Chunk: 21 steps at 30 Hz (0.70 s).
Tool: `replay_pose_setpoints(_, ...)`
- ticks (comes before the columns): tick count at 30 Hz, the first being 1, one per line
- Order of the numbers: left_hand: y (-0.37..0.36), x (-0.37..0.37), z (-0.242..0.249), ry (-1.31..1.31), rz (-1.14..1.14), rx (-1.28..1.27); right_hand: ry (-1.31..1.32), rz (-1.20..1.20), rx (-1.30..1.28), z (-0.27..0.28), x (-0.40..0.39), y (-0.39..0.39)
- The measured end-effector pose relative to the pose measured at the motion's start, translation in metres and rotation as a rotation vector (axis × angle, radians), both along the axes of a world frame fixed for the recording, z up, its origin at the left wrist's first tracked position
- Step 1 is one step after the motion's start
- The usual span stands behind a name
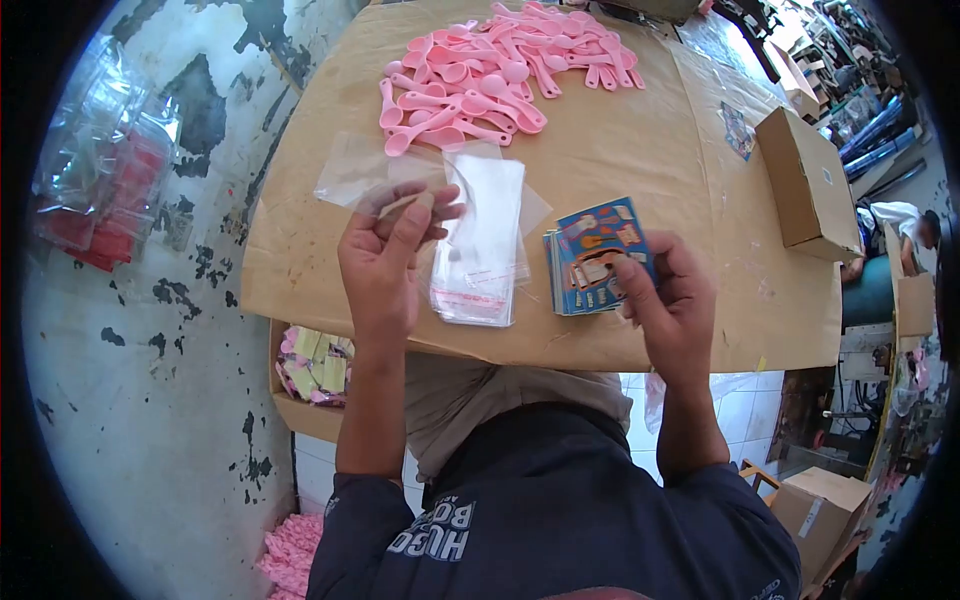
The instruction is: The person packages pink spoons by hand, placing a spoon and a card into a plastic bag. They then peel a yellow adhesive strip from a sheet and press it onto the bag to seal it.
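My left hand (398,240) is raised over the table with its fingers pinched on a clear plastic bag (352,172), which spreads out behind the fingertips. Just right of it lies a stack of clear plastic bags (478,240) with a pinkish strip along the near end. My right hand (672,300) grips a blue printed card (603,232) by its right edge, thumb on top. That card overlaps a stack of similar cards (556,280) on the table. Beyond both hands, a heap of pink plastic spoons (490,85) covers the far part of the table.
Brown paper covers the table (690,170). A cardboard box (805,185) stands at its right edge, near another small printed packet (738,130). Bags hang on the left wall (105,150). Below the near left edge sits an open box of packets (318,362). Another person (900,222) is at far right.
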State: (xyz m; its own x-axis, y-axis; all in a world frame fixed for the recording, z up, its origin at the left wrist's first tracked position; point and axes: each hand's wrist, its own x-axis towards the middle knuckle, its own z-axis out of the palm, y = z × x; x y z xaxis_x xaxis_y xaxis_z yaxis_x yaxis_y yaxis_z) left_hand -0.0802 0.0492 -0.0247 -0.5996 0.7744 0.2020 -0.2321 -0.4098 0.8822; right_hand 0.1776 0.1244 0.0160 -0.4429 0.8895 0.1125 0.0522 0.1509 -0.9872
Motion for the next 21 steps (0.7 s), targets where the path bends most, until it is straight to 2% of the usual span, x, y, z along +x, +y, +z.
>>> replay_pose_setpoints(5,-0.005,0.027,0.011,-0.042,-0.075,0.045,0.018,0.137,0.01,0.001,-0.018,-0.007)
replay_pose_setpoints(11,-0.002,0.05,0.014,-0.08,-0.091,0.009,0.122,0.142,-0.113,0.003,-0.027,-0.009)
replay_pose_setpoints(19,0.002,0.057,0.006,-0.108,-0.104,0.0,0.055,0.124,-0.074,0.005,-0.02,-0.008)
replay_pose_setpoints(21,0.003,0.056,0.005,-0.085,-0.046,-0.004,0.051,0.103,-0.047,0.005,-0.015,-0.006)
